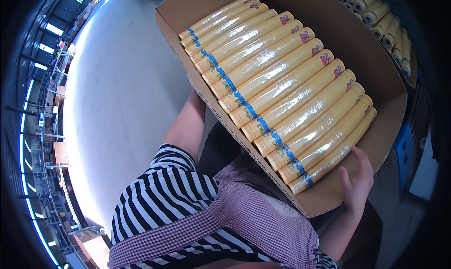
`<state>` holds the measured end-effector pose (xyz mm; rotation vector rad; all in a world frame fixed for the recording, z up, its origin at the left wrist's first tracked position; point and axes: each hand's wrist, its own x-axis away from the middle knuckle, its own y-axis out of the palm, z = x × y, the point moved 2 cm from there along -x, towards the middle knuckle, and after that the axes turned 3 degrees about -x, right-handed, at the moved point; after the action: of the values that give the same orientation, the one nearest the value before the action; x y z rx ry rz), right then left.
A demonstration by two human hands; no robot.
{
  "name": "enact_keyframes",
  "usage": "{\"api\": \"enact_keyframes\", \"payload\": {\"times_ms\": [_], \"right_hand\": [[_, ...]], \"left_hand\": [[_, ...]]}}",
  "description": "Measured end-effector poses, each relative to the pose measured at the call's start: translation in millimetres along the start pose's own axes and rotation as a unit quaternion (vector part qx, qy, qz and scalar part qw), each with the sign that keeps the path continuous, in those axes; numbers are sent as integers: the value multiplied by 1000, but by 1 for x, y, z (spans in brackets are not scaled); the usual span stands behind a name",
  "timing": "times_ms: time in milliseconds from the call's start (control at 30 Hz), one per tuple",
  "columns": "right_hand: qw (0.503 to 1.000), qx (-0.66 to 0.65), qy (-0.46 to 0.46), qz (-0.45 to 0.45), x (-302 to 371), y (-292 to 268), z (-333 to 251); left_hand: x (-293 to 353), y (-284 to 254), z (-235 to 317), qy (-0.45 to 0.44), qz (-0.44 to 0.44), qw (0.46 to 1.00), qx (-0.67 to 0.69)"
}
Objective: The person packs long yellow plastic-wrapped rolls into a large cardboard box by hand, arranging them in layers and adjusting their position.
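Open cardboard box (329, 15) of yellow wrapped rolls (277, 93), held tilted against the chest. Right hand (358, 184) fingers clasped over the near right rim; left hand hidden beneath (grip impossible to tell). Probably heavy, stiff-walled, wrapping slippery; best gripped underneath at both ends.

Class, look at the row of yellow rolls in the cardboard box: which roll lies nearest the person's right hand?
The last roll at the row's lower end, beside the box's near wall. The right hand grips that wall next to it; every other roll lies farther up the row.

Factory floor, smooth concrete floor (122, 95), conveyor line (51, 128), cartons of packed yellow rolls (277, 90)
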<state>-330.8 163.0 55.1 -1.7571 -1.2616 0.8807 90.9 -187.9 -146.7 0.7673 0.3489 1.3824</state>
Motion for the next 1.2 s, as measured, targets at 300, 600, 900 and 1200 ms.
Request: {"api": "enact_keyframes", "payload": {"times_ms": [300,600,900,1200], "right_hand": [[1000,13,-10,4,2,-1,0],[1000,8,-6,8,-1,4,-1],[999,17,-32,29,2,0,6],[1000,27,-9,6,7,-1,3]], "left_hand": [[68,-40,-24,32,-17,999,16],[95,30,-98,-35,-70,995,69],[105,34,-32,67,-143,987,10],[108,82,-20,107,-160,981,-23]]}}
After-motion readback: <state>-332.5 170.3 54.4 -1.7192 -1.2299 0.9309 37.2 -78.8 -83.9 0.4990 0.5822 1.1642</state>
